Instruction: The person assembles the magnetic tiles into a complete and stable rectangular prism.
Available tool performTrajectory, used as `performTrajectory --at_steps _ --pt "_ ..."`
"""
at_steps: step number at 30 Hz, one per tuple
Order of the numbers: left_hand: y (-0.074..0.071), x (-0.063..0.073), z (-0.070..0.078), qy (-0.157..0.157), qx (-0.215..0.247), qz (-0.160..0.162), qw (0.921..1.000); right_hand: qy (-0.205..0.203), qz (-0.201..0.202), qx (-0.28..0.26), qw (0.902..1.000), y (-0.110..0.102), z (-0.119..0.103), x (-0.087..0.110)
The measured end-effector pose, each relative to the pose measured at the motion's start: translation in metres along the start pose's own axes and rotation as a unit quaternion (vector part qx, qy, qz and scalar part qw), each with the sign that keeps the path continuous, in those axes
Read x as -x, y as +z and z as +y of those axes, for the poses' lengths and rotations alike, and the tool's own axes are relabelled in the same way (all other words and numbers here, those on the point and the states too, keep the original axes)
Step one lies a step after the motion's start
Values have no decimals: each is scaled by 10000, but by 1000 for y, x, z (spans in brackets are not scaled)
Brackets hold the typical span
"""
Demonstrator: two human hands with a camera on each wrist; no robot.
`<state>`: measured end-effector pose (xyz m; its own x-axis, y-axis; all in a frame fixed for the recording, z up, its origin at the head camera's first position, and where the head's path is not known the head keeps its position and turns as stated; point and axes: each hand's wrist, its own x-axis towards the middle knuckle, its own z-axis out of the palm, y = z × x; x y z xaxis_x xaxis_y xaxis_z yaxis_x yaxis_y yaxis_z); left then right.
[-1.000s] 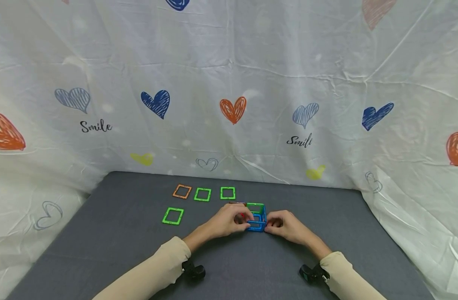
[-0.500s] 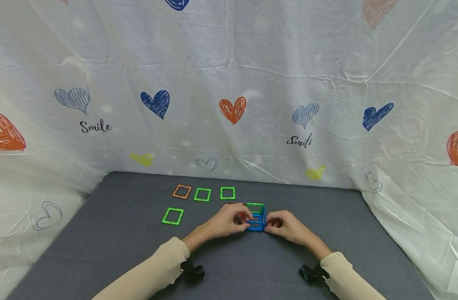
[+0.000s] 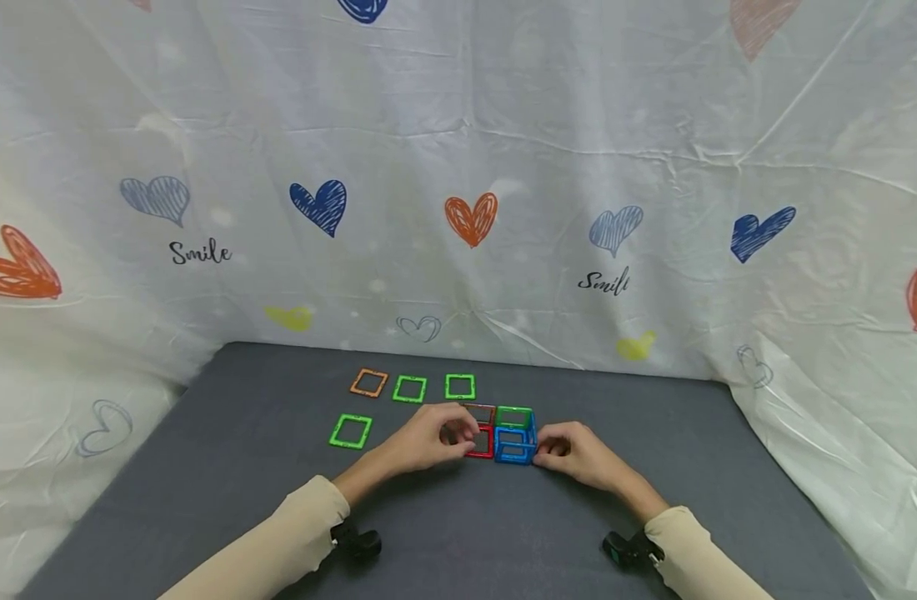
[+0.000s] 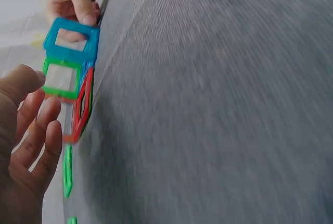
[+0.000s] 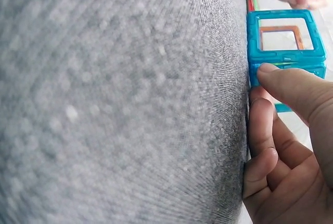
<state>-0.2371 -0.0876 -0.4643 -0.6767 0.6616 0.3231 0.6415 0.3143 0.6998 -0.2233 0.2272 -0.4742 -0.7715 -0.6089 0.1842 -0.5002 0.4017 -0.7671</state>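
Observation:
Square frame-shaped magnetic tiles stand joined in a small structure. Its right part has upright blue tiles (image 3: 514,452) in front and on the side, with a green tile (image 3: 514,418) at the back. Red tiles (image 3: 491,442) adjoin on the left. My right hand (image 3: 571,452) pinches the lower right edge of the blue part, its thumb (image 5: 270,76) on the corner in the right wrist view. My left hand (image 3: 433,437) hovers at the left, holding nothing, fingers loosely bent and apart from the blue tiles. It covers part of the red side in the head view.
Flat on the grey table (image 3: 458,533) lie an orange tile (image 3: 369,382) and several green ones, such as the green square (image 3: 350,431) left of my left hand. Behind the table hangs a white curtain (image 3: 398,275) printed with hearts.
My left hand has let go of the blue front tile and moved left, uncovering the red tiles. The right hand stays at the blue part's edge. The head view has shifted slightly.

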Motion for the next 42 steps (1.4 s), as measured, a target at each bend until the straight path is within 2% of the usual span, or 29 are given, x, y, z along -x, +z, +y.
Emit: performTrajectory --at_steps 5,8,14,21,27,32,42 --pt "-16 15 -2 -245 -63 30 9997 -198 -8 -10 9998 -1 1 1" --pt "-27 24 -3 -283 -79 119 9995 -235 -4 -2 9997 -1 2 1" --pt "-48 41 -6 -143 -186 256 9994 -16 -18 65 10000 -2 2 1" --pt "-71 64 -13 -342 -372 214 9985 71 -51 54 9999 -3 2 1" --pt "-85 81 -18 -314 -569 118 9978 54 -50 35 10000 -3 0 1" --pt "-98 93 -25 -426 -572 24 9974 63 -69 48 9999 -2 0 1" --pt "-120 114 -42 -635 -934 188 9934 17 -59 -45 10000 -2 -1 1"
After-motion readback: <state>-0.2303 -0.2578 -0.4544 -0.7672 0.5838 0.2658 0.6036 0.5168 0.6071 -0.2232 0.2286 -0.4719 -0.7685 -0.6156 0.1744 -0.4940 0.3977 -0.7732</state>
